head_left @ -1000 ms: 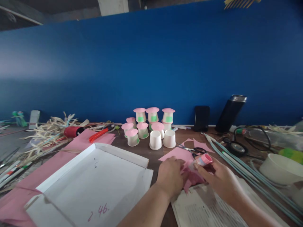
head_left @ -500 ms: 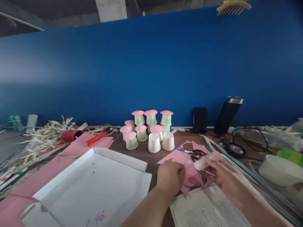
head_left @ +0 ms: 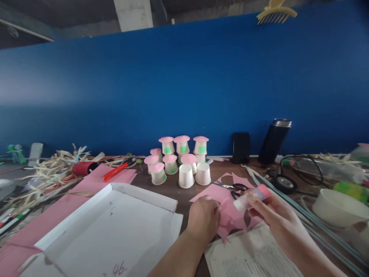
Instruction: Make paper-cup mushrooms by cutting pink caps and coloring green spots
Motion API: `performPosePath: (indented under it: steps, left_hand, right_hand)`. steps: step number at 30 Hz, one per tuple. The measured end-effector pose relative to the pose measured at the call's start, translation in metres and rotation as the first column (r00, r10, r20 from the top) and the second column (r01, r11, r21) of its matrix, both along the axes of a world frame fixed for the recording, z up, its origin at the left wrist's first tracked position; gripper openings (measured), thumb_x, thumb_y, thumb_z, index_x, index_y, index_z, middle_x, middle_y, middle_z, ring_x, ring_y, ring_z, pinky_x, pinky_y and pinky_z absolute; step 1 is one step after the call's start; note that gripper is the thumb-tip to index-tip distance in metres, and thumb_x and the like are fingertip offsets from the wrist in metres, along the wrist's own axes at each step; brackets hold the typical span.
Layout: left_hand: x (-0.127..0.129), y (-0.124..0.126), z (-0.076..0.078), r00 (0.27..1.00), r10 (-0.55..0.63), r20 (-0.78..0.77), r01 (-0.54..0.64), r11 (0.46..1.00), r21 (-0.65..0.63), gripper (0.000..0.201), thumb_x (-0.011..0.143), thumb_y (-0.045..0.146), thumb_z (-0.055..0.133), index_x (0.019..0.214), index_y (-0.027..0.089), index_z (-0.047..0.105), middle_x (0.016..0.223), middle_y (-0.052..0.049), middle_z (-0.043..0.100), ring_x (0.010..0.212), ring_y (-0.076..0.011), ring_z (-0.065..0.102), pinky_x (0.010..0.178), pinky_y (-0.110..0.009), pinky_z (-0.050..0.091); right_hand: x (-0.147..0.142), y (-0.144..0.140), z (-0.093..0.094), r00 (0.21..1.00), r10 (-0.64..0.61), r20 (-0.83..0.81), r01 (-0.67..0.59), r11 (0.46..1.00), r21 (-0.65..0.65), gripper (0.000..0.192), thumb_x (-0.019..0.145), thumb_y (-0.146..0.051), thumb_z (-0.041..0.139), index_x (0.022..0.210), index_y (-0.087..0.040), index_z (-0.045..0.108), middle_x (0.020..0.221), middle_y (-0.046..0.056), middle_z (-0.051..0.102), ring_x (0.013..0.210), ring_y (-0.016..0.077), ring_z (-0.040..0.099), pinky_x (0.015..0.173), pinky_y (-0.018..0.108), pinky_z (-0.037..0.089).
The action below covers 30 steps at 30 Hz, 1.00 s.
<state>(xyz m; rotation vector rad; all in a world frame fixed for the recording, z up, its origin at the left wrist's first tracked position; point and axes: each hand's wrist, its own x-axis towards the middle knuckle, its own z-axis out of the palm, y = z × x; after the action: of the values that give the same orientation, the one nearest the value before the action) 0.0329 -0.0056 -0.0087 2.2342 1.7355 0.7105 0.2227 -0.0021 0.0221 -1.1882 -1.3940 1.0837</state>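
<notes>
Glue stick (head_left: 251, 197): pinched in raised right hand (head_left: 272, 215); left hand (head_left: 203, 217), curled, presses pink paper (head_left: 230, 211) just beside it.

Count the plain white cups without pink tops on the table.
2: both upside down, side by side in front of the pink-topped cups; left cup, right cup. Others may hide behind the cluster.

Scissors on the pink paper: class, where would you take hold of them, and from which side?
Grip the scissors by the black loop handles, coming from the right, the near side. They lie flat, blades pointing left toward the white cups, handles beside the right hand, which already holds a glue stick.
</notes>
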Motion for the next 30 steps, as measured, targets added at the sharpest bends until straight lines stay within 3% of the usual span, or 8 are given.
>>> performPosePath:
  steps: [5, 9, 15, 23, 30]
  left_hand:
    - [0.001, 0.002, -0.003, 0.996, 0.019, 0.086, -0.015, 0.999, -0.048, 0.024, 0.082, 0.021, 0.047, 0.077, 0.022, 0.071, 0.084, -0.002, 0.068, 0.077, -0.0150, 0.058, 0.069, -0.024, 0.040]
    - [0.000, 0.002, -0.003, 0.990, 0.000, 0.143, 0.005, 0.999, -0.034, 0.024, 0.080, 0.020, 0.047, 0.070, 0.020, 0.069, 0.077, -0.001, 0.067, 0.073, -0.0142, 0.058, 0.067, -0.023, 0.040]
    - [-0.003, 0.004, -0.004, 0.988, -0.014, 0.155, 0.016, 1.000, -0.011, 0.021, 0.078, 0.018, 0.048, 0.067, 0.020, 0.066, 0.074, -0.001, 0.065, 0.072, -0.0138, 0.058, 0.064, -0.024, 0.038]
    - [-0.007, 0.006, -0.004, 0.988, -0.018, 0.154, 0.025, 0.999, -0.041, 0.021, 0.078, 0.017, 0.047, 0.071, 0.021, 0.067, 0.077, -0.001, 0.065, 0.071, -0.0139, 0.057, 0.063, -0.024, 0.039]
    - [-0.006, 0.007, -0.001, 0.988, -0.012, 0.154, 0.023, 0.997, -0.067, 0.019, 0.079, 0.020, 0.052, 0.073, 0.021, 0.069, 0.079, -0.003, 0.068, 0.076, -0.0161, 0.059, 0.067, -0.025, 0.041]
  right_hand:
    - [-0.007, -0.006, -0.001, 0.917, -0.033, 0.398, -0.010, 0.994, 0.106, 0.026, 0.080, -0.047, 0.057, 0.088, -0.023, 0.063, 0.078, 0.001, 0.071, 0.073, 0.0207, 0.066, 0.064, 0.027, 0.051]
    - [-0.012, -0.006, -0.010, 0.815, -0.062, 0.576, -0.031, 0.988, 0.149, 0.025, 0.081, -0.049, 0.054, 0.087, -0.025, 0.060, 0.072, -0.001, 0.067, 0.063, 0.0184, 0.063, 0.058, 0.026, 0.048]
    - [-0.017, -0.001, -0.024, 0.756, -0.090, 0.649, -0.061, 0.977, 0.205, 0.023, 0.083, -0.046, 0.051, 0.088, -0.024, 0.059, 0.073, 0.000, 0.068, 0.064, 0.0191, 0.063, 0.059, 0.027, 0.048]
    - [-0.024, 0.002, -0.026, 0.729, -0.104, 0.677, -0.119, 0.954, 0.275, 0.024, 0.083, -0.043, 0.050, 0.091, -0.023, 0.061, 0.080, 0.004, 0.072, 0.070, 0.0221, 0.068, 0.061, 0.028, 0.049]
    - [-0.027, 0.006, -0.029, 0.717, -0.057, 0.695, -0.128, 0.969, 0.211, 0.028, 0.084, -0.048, 0.048, 0.088, -0.023, 0.060, 0.083, 0.005, 0.073, 0.075, 0.0238, 0.069, 0.062, 0.029, 0.050]
